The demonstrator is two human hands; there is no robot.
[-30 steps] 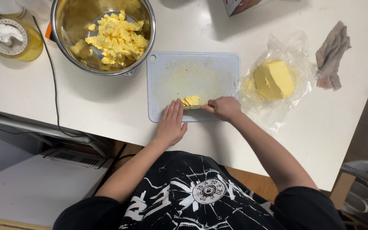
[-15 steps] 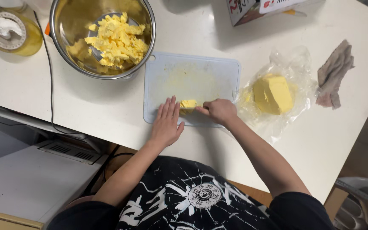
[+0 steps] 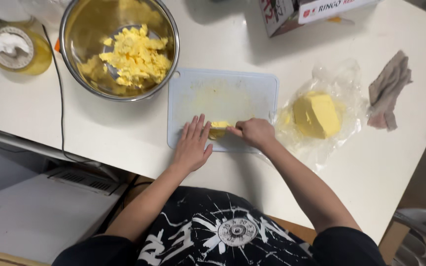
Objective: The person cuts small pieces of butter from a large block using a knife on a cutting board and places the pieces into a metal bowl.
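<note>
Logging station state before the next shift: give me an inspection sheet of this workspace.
Surface: white table, pale cutting board smeared yellow.
Job's things: small butter piece on the board; metal bowl holding yellow chunks; butter block on clear wrap.
Clutter: grey cloth, cardboard box, yellow jar.
Grippers: left hand flat beside the piece; right hand closed at it, any tool hidden.
Cables: black cable over the table edge.
Surroundings: low white unit.

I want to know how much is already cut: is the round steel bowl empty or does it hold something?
Holds something. The round steel bowl contains a heap of yellow butter pieces, covering much of its bottom.
</note>
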